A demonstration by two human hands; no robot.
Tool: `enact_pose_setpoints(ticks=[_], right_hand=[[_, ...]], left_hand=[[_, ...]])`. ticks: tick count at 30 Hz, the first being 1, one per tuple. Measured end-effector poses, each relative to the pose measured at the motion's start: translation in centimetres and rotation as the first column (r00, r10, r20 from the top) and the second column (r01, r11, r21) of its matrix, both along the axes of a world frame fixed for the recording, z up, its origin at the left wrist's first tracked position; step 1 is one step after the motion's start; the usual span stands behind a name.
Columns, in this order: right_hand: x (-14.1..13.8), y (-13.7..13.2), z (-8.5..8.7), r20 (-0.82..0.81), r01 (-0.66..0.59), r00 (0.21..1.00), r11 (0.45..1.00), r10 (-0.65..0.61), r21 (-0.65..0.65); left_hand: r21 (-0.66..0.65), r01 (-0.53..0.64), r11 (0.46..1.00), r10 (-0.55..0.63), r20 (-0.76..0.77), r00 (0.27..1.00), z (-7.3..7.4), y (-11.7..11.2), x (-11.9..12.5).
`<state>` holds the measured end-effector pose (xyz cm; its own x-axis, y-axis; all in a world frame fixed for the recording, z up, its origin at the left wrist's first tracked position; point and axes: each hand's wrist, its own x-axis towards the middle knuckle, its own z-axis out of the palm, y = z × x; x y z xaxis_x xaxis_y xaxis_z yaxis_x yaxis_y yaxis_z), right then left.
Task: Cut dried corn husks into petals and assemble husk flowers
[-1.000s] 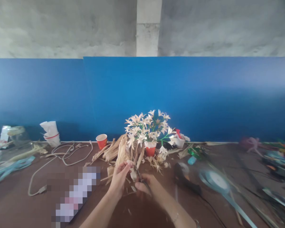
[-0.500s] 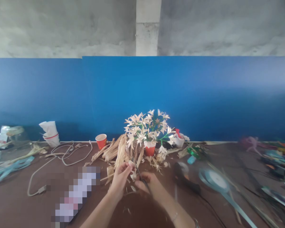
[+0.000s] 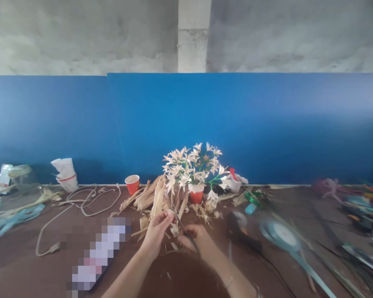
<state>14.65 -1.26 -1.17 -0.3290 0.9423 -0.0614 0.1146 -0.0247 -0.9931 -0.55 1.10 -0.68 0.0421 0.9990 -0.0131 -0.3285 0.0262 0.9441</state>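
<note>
Between thumb and fingers, my left hand (image 3: pixel 157 231) pinches a small pale piece of corn husk (image 3: pixel 170 214). My right hand (image 3: pixel 196 240) is closed round the handles of dark scissors (image 3: pixel 182 226), whose blades point up and away, close to the husk piece. I cannot tell whether the blades touch it. Just beyond my hands lies a heap of dried corn husks (image 3: pixel 157 198). Behind it a red cup (image 3: pixel 196 196) holds a bunch of white husk flowers (image 3: pixel 189 165) on green stems. Small husk scraps (image 3: pixel 174 246) lie on the brown table below my hands.
To the right are a black-handled glue gun (image 3: pixel 244 236) with a cord and a pale blue ribbon roll (image 3: pixel 284 236). A blurred-out device (image 3: pixel 101 256) and a white cable (image 3: pixel 90 212) lie left. An orange paper cup (image 3: pixel 132 185) stands near the blue partition (image 3: pixel 136 124).
My hands have hardly moved. The left hand and its husk piece shifted slightly left, and the right hand with the scissors moved a touch to the right.
</note>
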Motion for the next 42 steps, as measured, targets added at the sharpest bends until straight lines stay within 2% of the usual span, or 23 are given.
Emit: enact_pose_setpoints(ticks=[6,11,16,29,37,42], right_hand=[[0.2,-0.1,0.3,0.025,-0.015,1.000,1.000,0.015,0.004],[0.5,0.3,-0.6,0.045,-0.021,0.999,0.999,0.019,0.049],[0.7,0.5,-1.0,0.077,-0.023,0.997,0.999,0.020,0.027],[1.1,-0.5,1.8,0.193,-0.084,0.978,0.995,0.074,0.044],[1.7,-0.1,1.0,0.169,-0.132,0.977,0.991,0.133,-0.021],[1.7,-0.4,1.9,0.190,-0.133,0.973,0.991,0.131,-0.001]], left_hand=[[0.006,0.047,0.999,-0.047,0.022,0.999,0.0,0.1,-0.4],[-0.016,0.035,0.999,-0.034,0.065,0.997,-0.2,0.2,-0.5],[-0.008,0.042,0.999,-0.041,0.071,0.997,-0.4,0.5,-0.8],[-0.059,0.111,0.992,-0.108,0.044,0.993,1.0,0.2,-1.3],[-0.095,0.159,0.983,-0.159,0.010,0.987,0.9,0.5,-1.9],[-0.116,0.199,0.973,-0.201,0.001,0.980,0.7,0.6,-2.3]])
